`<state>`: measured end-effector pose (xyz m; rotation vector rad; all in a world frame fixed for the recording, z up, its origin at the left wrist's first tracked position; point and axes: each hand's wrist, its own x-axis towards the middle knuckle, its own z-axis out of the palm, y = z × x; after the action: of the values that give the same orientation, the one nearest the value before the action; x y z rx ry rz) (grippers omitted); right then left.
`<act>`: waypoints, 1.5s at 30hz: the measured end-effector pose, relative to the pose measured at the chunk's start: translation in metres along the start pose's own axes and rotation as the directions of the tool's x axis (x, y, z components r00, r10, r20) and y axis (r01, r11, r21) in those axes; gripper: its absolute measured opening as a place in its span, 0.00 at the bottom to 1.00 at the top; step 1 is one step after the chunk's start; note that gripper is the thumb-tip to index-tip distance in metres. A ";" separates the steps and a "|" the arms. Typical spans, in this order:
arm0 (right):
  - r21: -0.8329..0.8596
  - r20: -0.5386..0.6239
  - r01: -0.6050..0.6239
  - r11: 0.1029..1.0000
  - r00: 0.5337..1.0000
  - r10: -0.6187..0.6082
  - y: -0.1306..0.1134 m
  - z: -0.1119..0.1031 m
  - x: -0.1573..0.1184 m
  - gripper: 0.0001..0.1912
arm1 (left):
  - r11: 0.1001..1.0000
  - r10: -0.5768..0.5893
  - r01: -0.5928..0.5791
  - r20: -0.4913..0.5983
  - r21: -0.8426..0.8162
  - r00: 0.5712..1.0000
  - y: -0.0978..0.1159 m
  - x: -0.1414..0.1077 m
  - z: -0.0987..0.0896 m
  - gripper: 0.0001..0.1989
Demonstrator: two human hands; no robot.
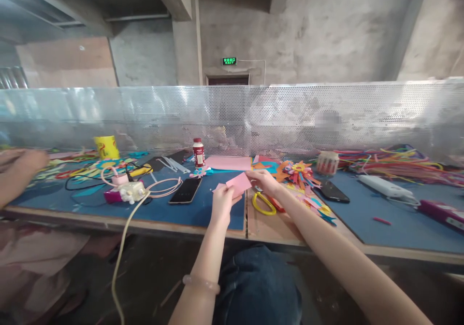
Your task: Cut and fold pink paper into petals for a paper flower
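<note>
A small piece of pink paper (pixel 239 184) is held up over the table's front part between both hands. My left hand (pixel 224 200) grips its lower left side with thumb and fingers. At its upper right corner, my right hand (pixel 264 182) pinches the edge. Yellow-handled scissors (pixel 264 205) lie just below my right hand, their blades mostly hidden. Behind the hands rests a larger pink sheet (pixel 228 163). Paper flowers in orange and other colours (pixel 299 170) sit to the right of my right hand.
Left of my hands lie a black phone (pixel 186 190) and a power strip (pixel 125 193) with cables. A red-capped bottle (pixel 198 153) stands behind. Another phone (pixel 331 191), a jar (pixel 327 163) and bundled coloured strips (pixel 391 163) are on the right. Another person's hand (pixel 27 163) is at far left.
</note>
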<state>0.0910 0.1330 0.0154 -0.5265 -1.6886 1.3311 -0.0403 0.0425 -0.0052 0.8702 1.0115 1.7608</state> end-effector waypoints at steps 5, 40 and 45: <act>0.119 0.095 -0.081 0.990 0.993 0.070 0.005 -0.005 -0.002 0.11 | 0.997 0.022 -0.024 0.019 0.077 1.000 0.000 -0.002 0.001 0.08; -0.311 0.319 -0.023 0.950 0.939 0.127 -0.009 0.007 -0.012 0.17 | 0.988 0.098 -0.109 0.101 0.107 0.990 -0.007 0.000 -0.006 0.11; -0.320 0.248 0.009 0.947 0.966 0.075 -0.007 0.009 -0.010 0.17 | 0.992 0.109 -0.112 0.048 0.063 0.993 -0.008 0.000 -0.006 0.14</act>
<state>0.0900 0.1188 0.0177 -0.5877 -2.1402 1.1932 -0.0426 0.0433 -0.0143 1.0203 1.0140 1.8007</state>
